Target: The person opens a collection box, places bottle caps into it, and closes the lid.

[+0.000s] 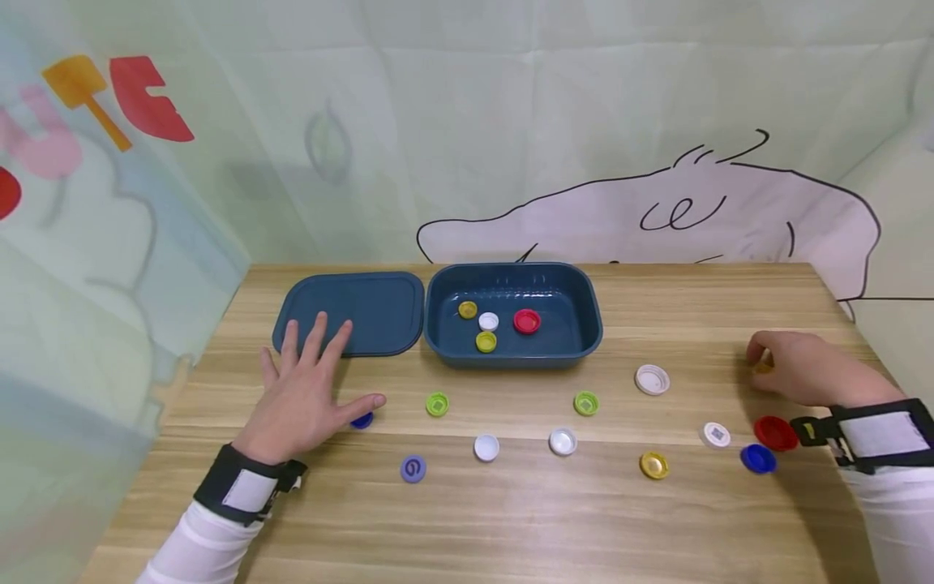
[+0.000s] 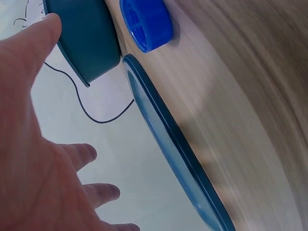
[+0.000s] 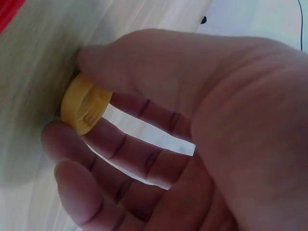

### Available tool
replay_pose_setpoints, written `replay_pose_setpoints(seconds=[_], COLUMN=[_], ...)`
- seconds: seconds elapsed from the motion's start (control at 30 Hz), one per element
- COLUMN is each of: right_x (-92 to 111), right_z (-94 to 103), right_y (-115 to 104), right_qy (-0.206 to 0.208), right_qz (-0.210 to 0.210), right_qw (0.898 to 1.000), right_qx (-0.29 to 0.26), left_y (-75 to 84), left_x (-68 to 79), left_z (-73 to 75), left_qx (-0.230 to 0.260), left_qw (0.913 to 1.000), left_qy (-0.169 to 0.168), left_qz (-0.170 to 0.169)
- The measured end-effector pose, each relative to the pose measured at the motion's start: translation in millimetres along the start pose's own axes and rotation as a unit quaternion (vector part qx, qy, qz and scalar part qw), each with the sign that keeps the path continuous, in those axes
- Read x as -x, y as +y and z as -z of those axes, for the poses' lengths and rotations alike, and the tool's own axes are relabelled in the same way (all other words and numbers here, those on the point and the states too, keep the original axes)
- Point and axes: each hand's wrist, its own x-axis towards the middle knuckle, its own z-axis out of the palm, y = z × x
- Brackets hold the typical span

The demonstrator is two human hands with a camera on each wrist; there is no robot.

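At the table's right side my right hand (image 1: 817, 369) pinches a yellow bottle cap (image 3: 85, 105) between thumb and fingers, close to the wood. A red cap (image 1: 776, 434), a blue cap (image 1: 759, 459) and a white cap (image 1: 716, 435) lie just nearer than that hand. My left hand (image 1: 299, 410) is spread with straight fingers and holds nothing. Its fingertips overlap the dark blue lid (image 1: 379, 312) in the head view; in the left wrist view they appear apart from it. Below the left thumb is a blue cap (image 2: 149, 24), partly hidden in the head view.
A dark blue box (image 1: 514, 359) stands beside the lid at the back, with several yellow, white and red caps inside. More caps lie scattered in front, among them a green cap (image 1: 586, 403), a gold cap (image 1: 653, 465) and a purple cap (image 1: 413, 469). A printed curtain hangs behind.
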Motion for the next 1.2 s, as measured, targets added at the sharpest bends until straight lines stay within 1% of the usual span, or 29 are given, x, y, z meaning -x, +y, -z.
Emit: replay_pose_setpoints(seconds=[0.1,0.17,0.3,0.4,0.57,0.73,0.83,0.97,1.2], right_x=[-2,-4,-9,-12,-19,-40,-58,-82,-120], right_z=[4.6,9.0,23.9,37.9,59.5,69.6,70.8,68.3,55.3], right_y=[-6,-13,-37,-61,-108,-153,-178,-208,-245], right_qy=[0.011,0.030,0.066,0.091,0.129,0.155,0.154,0.128,0.077], right_qz=[0.008,0.018,0.038,0.051,0.088,0.138,0.166,0.185,0.223], right_qw=[1.000,0.999,0.997,0.994,0.987,0.978,0.974,0.974,0.971], right_qx=[0.000,0.010,0.025,0.027,0.025,0.022,0.022,0.027,0.047], left_y=[0.2,0.4,1.0,1.6,3.6,5.5,6.2,6.9,6.8], left_x=[0.2,0.4,0.2,-0.5,-1.2,0.1,1.1,2.7,3.9], left_z=[-0.1,0.2,0.8,1.2,1.7,2.3,2.7,2.7,3.3], left_qx=[-0.001,-0.001,-0.001,-0.002,-0.005,-0.003,-0.002,-0.002,-0.005], left_qw=[1.0000,1.0000,1.0000,1.0000,1.0000,1.0000,1.0000,1.0000,1.0000], left_qy=[0.004,0.005,0.006,0.005,-0.001,-0.008,-0.008,-0.008,-0.004], left_qz=[-0.001,-0.001,-0.001,-0.001,-0.002,0.001,0.004,0.003,0.003])
